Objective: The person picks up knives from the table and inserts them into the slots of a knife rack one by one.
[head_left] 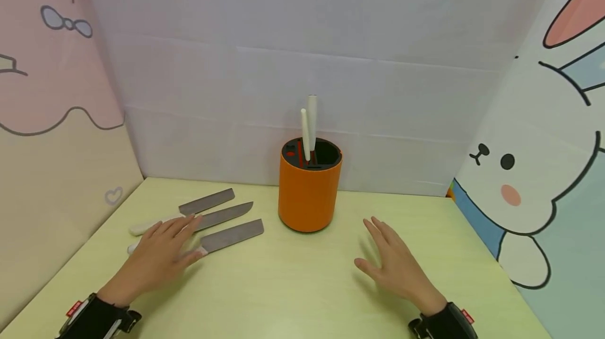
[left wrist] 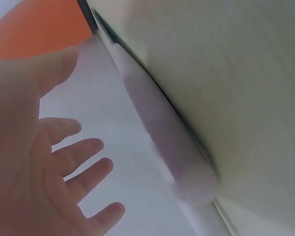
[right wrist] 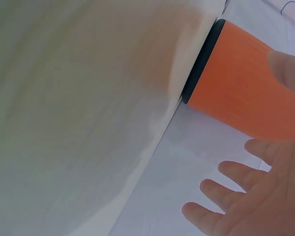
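My left hand [head_left: 160, 255] hovers over the handles of three white-handled knives, its fingers relaxed and holding nothing. Nearest to me lies a knife with a broad rectangular blade [head_left: 233, 235]. Behind it is a knife with a pointed blade [head_left: 228, 214], and farthest back one with a narrower square-ended blade [head_left: 208, 201]. The hand hides parts of the handles; in the left wrist view a white handle [left wrist: 157, 132] lies apart from the fingers. My right hand [head_left: 397, 265] is held above the table on the right, fingers extended, grasping nothing.
An orange round knife block [head_left: 309, 197] with a black slotted top stands at the table's back middle. Two white handles [head_left: 312, 118] stick up from it. A pale wall [head_left: 402, 118] rises behind the yellowish table [head_left: 302, 286], with cartoon-printed panels at both sides.
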A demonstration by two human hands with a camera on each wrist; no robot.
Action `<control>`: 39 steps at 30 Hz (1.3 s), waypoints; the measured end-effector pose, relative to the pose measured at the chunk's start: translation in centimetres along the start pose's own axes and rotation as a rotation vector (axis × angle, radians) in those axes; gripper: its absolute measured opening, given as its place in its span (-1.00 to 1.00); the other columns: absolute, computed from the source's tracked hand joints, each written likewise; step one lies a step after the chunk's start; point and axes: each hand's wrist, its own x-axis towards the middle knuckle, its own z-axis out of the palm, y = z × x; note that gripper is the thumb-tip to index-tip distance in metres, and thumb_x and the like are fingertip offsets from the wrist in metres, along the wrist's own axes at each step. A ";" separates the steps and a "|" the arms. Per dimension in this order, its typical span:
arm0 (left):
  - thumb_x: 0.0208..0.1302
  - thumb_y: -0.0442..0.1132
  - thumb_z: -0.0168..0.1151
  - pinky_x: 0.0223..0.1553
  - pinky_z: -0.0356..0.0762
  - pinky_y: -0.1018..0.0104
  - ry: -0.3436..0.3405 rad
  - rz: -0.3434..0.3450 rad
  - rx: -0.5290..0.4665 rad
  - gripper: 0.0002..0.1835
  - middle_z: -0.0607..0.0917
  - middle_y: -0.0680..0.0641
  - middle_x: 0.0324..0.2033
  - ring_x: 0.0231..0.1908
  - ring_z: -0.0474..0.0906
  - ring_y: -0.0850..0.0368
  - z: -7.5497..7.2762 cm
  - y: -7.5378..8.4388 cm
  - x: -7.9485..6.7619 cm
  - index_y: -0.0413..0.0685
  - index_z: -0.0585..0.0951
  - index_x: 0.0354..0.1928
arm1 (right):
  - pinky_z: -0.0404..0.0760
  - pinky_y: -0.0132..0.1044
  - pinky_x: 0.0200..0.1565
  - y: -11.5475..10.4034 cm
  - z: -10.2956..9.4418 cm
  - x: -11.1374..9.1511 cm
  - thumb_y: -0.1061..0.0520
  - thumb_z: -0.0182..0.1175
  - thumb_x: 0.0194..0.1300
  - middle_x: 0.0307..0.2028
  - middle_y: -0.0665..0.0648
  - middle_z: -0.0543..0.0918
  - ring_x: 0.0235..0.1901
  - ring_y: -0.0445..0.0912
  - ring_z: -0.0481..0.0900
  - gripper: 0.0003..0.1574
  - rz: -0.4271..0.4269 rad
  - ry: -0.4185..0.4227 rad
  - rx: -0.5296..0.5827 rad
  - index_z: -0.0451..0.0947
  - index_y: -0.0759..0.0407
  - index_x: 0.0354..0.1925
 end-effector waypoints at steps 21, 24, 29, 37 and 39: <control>0.02 -0.10 0.47 -0.36 0.47 0.29 -0.189 -0.026 -0.158 -0.64 0.55 0.19 -0.28 -0.36 0.39 0.33 -0.7 -1.8 -1.6 0.09 0.63 -0.10 | 0.24 0.25 0.19 -0.2 -0.3 -0.1 -0.29 0.24 0.22 0.39 0.20 0.16 0.32 0.15 0.12 0.00 -0.010 0.003 0.008 0.10 0.04 0.44; 0.02 -0.15 0.47 -0.38 0.46 0.31 -0.203 -0.019 -0.171 -0.66 0.54 0.21 -0.30 -0.38 0.37 0.36 -0.6 -2.0 -1.5 0.08 0.63 -0.12 | 0.24 0.25 0.19 -0.2 -0.4 0.0 -0.29 0.25 0.21 0.38 0.21 0.17 0.32 0.15 0.13 0.00 -0.007 0.001 0.013 0.12 0.07 0.43; 0.01 -0.22 0.47 -0.42 0.46 0.33 -0.176 0.040 -0.181 -0.68 0.52 0.21 -0.33 -0.41 0.37 0.36 -0.4 -2.2 -1.5 0.05 0.64 -0.14 | 0.24 0.23 0.20 -0.3 -0.4 0.0 -0.30 0.23 0.22 0.39 0.20 0.17 0.32 0.13 0.12 -0.01 -0.005 -0.010 0.006 0.11 0.06 0.44; 0.01 -0.26 0.46 -0.38 0.52 0.33 -0.151 0.070 -0.195 -0.70 0.56 0.18 -0.30 -0.36 0.44 0.37 -0.2 -2.4 -1.6 0.05 0.64 -0.16 | 0.25 0.23 0.19 -0.2 -0.5 -0.1 -0.31 0.23 0.22 0.38 0.18 0.17 0.32 0.13 0.12 -0.01 -0.005 -0.009 0.005 0.12 0.05 0.43; 0.02 -0.25 0.45 -0.37 0.53 0.33 -0.153 0.076 -0.194 -0.70 0.56 0.17 -0.29 -0.35 0.44 0.37 -0.1 -2.4 -1.6 0.04 0.63 -0.16 | 0.26 0.23 0.19 -0.2 -0.5 -0.1 -0.31 0.23 0.22 0.38 0.19 0.17 0.32 0.13 0.13 -0.01 -0.005 -0.010 0.003 0.12 0.06 0.43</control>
